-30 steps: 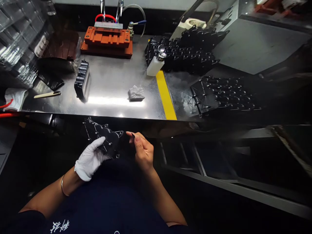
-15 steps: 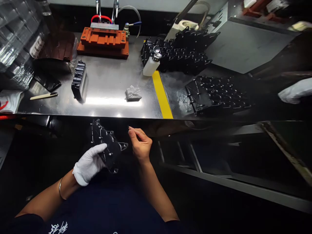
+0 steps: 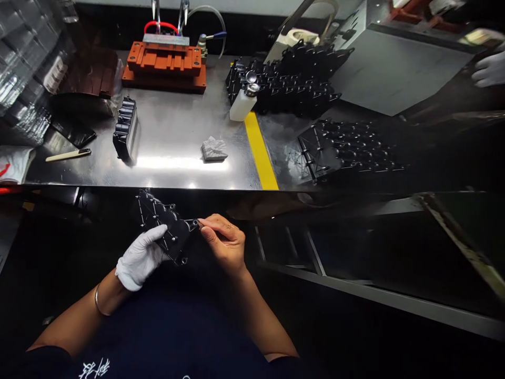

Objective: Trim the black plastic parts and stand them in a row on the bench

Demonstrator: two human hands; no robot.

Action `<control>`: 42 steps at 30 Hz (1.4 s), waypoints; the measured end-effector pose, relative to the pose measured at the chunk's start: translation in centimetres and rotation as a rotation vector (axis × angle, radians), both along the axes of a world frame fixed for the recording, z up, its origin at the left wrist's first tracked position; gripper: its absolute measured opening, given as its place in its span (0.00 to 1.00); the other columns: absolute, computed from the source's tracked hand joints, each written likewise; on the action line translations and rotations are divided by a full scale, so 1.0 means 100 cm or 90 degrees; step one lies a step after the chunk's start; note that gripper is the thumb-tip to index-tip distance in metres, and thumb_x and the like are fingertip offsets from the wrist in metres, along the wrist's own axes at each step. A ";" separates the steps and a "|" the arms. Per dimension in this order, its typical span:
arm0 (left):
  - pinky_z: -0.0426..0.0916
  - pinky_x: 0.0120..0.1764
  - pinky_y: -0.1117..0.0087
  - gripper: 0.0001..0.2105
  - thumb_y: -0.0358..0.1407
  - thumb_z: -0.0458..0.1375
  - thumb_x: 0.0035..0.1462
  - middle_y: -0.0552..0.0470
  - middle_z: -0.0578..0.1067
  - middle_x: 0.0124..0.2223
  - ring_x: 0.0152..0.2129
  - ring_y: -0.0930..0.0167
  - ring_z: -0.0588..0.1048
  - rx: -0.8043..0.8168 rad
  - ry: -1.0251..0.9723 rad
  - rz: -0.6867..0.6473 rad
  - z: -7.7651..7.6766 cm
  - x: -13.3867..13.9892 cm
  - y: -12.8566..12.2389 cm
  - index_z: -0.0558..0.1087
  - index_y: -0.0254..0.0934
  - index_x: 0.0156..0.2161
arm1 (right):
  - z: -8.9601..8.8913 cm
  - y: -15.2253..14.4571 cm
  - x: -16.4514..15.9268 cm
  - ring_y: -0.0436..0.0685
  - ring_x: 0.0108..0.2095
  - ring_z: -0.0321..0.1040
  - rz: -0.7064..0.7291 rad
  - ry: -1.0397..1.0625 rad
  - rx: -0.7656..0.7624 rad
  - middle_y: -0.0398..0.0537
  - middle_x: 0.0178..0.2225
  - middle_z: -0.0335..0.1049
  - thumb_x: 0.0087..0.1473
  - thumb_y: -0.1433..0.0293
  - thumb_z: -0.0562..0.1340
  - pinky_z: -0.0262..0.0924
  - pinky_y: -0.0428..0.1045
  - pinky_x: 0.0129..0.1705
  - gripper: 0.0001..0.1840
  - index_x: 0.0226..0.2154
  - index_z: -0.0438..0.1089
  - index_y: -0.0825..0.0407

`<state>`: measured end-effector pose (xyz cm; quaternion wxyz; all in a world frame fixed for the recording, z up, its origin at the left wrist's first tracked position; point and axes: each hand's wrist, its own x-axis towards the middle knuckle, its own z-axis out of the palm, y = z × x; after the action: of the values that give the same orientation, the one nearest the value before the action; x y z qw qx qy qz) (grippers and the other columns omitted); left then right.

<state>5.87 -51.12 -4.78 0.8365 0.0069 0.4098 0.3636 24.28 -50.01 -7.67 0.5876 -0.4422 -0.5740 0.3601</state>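
Note:
In my left hand (image 3: 142, 257), which wears a white glove, is a black moulded housing (image 3: 168, 223) with small ears along its rim. The thumb lies across its face and the fingers go underneath. My right hand (image 3: 224, 243) is bare, with thumb and forefinger pinched together at the ear on the housing's right end. Whatever lies between those fingertips is too small to make out. Both hands are below the front edge of the steel bench (image 3: 169, 126).
On the bench are an orange fixture (image 3: 163, 66), an upright black housing (image 3: 125, 129), a grey pad (image 3: 214, 149), a pen (image 3: 68, 155) and a white pump bottle (image 3: 242, 104). Black housings (image 3: 284, 87) stand stacked beyond yellow tape (image 3: 260, 152). Another person's gloved hand (image 3: 490, 69) shows far right.
My right hand has come down and left onto the housing's ear, from a short distance away. The left hand and housing have shifted slightly up and left. The other person's hand has moved up.

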 end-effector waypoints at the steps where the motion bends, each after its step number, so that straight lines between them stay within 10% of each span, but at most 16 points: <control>1: 0.73 0.38 0.72 0.08 0.31 0.63 0.50 0.50 0.81 0.37 0.32 0.69 0.79 0.035 0.003 -0.021 0.001 -0.001 -0.001 0.78 0.34 0.38 | -0.002 0.001 0.001 0.51 0.29 0.70 -0.010 -0.018 -0.016 0.45 0.28 0.75 0.53 0.72 0.64 0.64 0.47 0.30 0.07 0.34 0.78 0.47; 5: 0.71 0.44 0.68 0.23 0.29 0.68 0.43 0.47 0.80 0.44 0.42 0.62 0.77 0.210 0.022 -0.118 0.007 -0.012 0.000 0.75 0.36 0.48 | -0.002 -0.001 0.010 0.50 0.25 0.68 0.055 -0.096 -0.039 0.44 0.23 0.70 0.61 0.68 0.57 0.62 0.46 0.29 0.13 0.31 0.75 0.51; 12: 0.68 0.51 0.62 0.31 0.29 0.68 0.45 0.44 0.75 0.52 0.49 0.57 0.73 0.308 0.049 -0.203 -0.002 -0.028 0.017 0.69 0.38 0.56 | 0.018 -0.005 0.016 0.47 0.18 0.52 0.321 -0.244 0.198 0.40 0.16 0.55 0.57 0.48 0.55 0.47 0.46 0.21 0.27 0.21 0.63 0.53; 24: 0.72 0.37 0.70 0.16 0.33 0.68 0.46 0.48 0.80 0.39 0.33 0.68 0.78 0.166 0.056 -0.078 -0.019 -0.010 0.007 0.76 0.34 0.42 | 0.008 0.005 0.018 0.47 0.19 0.51 0.135 -0.349 0.246 0.40 0.16 0.54 0.59 0.54 0.57 0.45 0.46 0.22 0.26 0.17 0.56 0.52; 35: 0.72 0.34 0.71 0.13 0.36 0.64 0.51 0.47 0.79 0.34 0.28 0.70 0.77 0.076 -0.022 -0.081 -0.015 -0.011 0.010 0.76 0.30 0.40 | 0.005 0.006 0.026 0.49 0.20 0.57 0.186 -0.165 0.132 0.42 0.17 0.59 0.58 0.53 0.58 0.52 0.47 0.22 0.24 0.19 0.65 0.52; 39: 0.67 0.18 0.73 0.20 0.44 0.54 0.59 0.49 0.75 0.23 0.15 0.72 0.72 -0.011 -0.146 -0.222 -0.017 -0.016 0.014 0.74 0.28 0.45 | -0.002 0.017 0.040 0.46 0.20 0.57 0.057 -0.044 -0.037 0.48 0.38 0.73 0.46 0.54 0.68 0.55 0.46 0.22 0.22 0.42 0.72 0.46; 42: 0.60 0.10 0.73 0.24 0.48 0.50 0.59 0.50 0.71 0.17 0.09 0.70 0.67 0.008 -0.225 -0.395 -0.027 -0.015 0.013 0.75 0.25 0.44 | -0.005 0.022 0.050 0.50 0.25 0.66 0.209 -0.031 -0.158 0.50 0.42 0.75 0.36 0.54 0.73 0.62 0.47 0.27 0.36 0.49 0.70 0.45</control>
<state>4.36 -49.81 -7.46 0.9649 0.0731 0.2353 0.0903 29.33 -47.81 -8.16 0.4477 -0.4204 -0.6039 0.5082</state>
